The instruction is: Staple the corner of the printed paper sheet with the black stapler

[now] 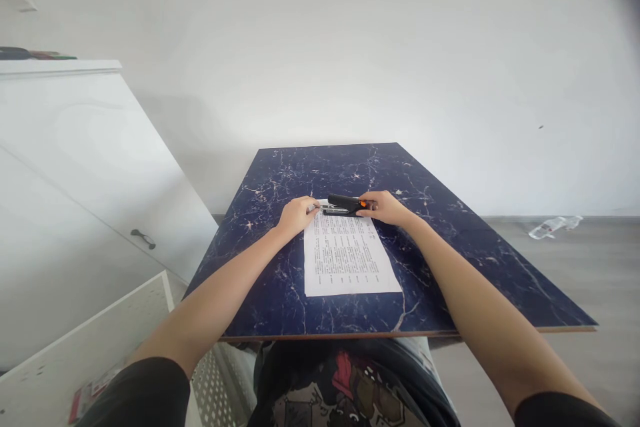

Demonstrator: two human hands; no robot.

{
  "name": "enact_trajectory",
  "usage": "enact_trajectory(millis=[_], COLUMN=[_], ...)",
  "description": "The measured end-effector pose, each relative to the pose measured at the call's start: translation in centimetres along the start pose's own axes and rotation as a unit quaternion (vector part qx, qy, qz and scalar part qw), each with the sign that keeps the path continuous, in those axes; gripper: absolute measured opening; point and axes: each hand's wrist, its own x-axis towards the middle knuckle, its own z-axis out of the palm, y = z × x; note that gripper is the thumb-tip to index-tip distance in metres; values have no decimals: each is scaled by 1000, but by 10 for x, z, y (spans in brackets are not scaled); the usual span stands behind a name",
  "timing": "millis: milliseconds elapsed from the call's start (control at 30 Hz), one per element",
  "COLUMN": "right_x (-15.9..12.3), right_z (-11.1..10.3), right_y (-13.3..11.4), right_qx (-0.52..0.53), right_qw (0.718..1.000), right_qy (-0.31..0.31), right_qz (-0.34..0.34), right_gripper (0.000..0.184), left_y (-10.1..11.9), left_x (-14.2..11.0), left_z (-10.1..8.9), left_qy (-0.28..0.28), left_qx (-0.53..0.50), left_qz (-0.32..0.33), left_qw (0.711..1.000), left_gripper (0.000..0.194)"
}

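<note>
A black stapler (345, 203) with an orange part lies across the far end of a printed sheet of paper (350, 253), its upper arm raised from its base. My right hand (383, 207) grips the stapler's right end, thumb and fingers closed around it. At the stapler's left end is my left hand (299, 215), its fingertips pinched together over the paper's far left corner. A small metallic bit shows by those fingertips, but what they hold is too small to make out.
The dark blue marbled table (325, 170) stands against a white wall. A white cabinet (80, 147) is at the left, with a white perforated basket (215, 383) below. A clear plastic object (554, 227) lies on the floor at the right.
</note>
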Motion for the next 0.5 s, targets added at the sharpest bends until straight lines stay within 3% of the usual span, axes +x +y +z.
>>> enact_trajectory(millis=[133,300,500], right_x=[0,0,0], right_z=[-1,-1,-1], right_y=[-3,-5,-6], right_qx=[0,0,-5], right_qw=[1000,1000,1000], right_qy=[-1,-1,4], right_qz=[4,2,6], right_gripper=[43,42,39], left_y=[-1,-4,-4], left_x=[1,5,8], left_z=[-2,-5,-1], left_qy=[-1,-44,-52], left_qx=[-62,-129,-129], left_qz=[-9,-2,11], left_qw=[998,991,990], left_gripper=[26,39,34])
